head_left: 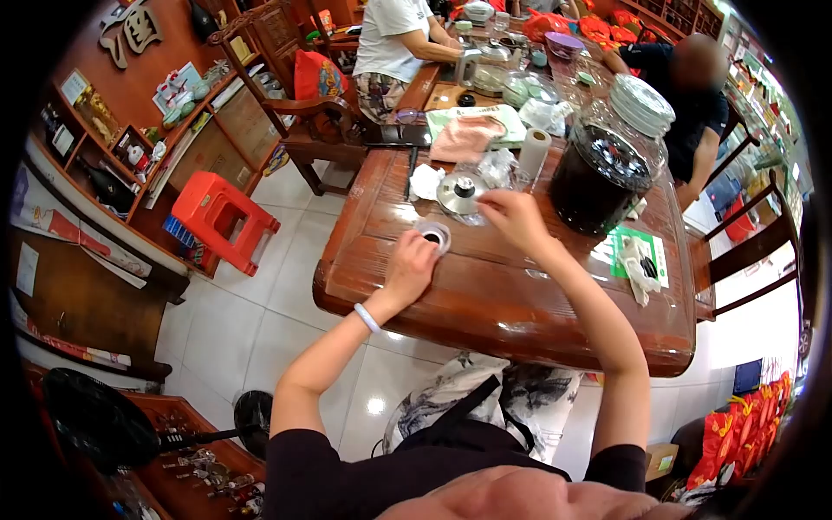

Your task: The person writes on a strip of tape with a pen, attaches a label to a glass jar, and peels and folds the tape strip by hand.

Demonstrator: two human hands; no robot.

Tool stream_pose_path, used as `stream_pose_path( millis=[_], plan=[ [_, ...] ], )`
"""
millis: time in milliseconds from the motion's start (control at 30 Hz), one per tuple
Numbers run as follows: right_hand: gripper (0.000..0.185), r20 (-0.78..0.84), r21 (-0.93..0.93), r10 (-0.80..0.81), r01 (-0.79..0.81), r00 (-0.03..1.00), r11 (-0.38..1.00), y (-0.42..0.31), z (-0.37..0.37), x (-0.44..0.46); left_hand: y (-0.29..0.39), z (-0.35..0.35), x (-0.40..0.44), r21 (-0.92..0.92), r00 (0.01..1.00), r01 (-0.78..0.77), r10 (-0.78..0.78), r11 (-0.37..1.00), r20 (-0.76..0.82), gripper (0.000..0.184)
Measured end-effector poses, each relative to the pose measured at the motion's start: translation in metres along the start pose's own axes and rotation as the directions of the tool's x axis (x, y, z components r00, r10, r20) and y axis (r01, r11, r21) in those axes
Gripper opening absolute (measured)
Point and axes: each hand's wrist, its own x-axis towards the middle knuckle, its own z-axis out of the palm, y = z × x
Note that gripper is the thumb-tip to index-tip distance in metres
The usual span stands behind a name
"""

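My left hand (pixel 411 265), with a pale bangle on its wrist, rests at the near left of the wooden table (pixel 468 290). Its fingers close on a small clear round cup (pixel 441 232) with something dark inside. My right hand (pixel 518 223) hovers just right of a silver round lid (pixel 459 192) with a dark knob. Its thumb and fingers are pinched together; anything between them is too small to make out. Crumpled white tissue (pixel 427 182) and clear plastic wrap (pixel 497 166) lie around the lid.
A large glass jar of dark liquid (pixel 598 178) stands right of my right hand. Behind the lid are a paper roll (pixel 535 149) and a pink cloth (pixel 468 137). A red stool (pixel 224 217) stands on the left. Other people (pixel 390 43) sit at the far end.
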Motion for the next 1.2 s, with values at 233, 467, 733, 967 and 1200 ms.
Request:
stream_pose_path(
  millis=[233,467,733,967,1200],
  plan=[
    [0.022,-0.072,-0.508,0.018,-0.052,0.997,0.86,0.001,0.118,0.121,-0.001,-0.005,0.003,-0.022,1.0,-0.005,0.006,1.0,0.008,0.015],
    [0.028,-0.15,-0.514,0.243,-0.286,0.958,0.809,0.0,0.15,0.147,0.005,0.0,0.005,-0.07,0.999,-0.034,0.033,0.997,-0.004,0.014],
    [0.029,-0.604,0.336,0.259,-0.053,0.754,0.94,-0.011,0.051,0.115,-0.009,-0.006,-0.002,-0.424,0.925,0.321,-0.377,0.847,-0.054,0.011],
    [0.03,-0.122,0.552,0.366,-0.243,0.923,0.798,-0.01,-0.025,-0.072,0.0,-0.012,0.017,-0.818,0.637,0.261,-0.545,-0.513,0.545,0.028],
    [0.032,-0.347,0.07,-0.18,0.217,0.92,0.974,-0.037,-0.01,-0.135,0.059,0.015,0.031,-0.638,0.516,0.347,-0.428,-0.687,0.742,0.024]
  ],
)
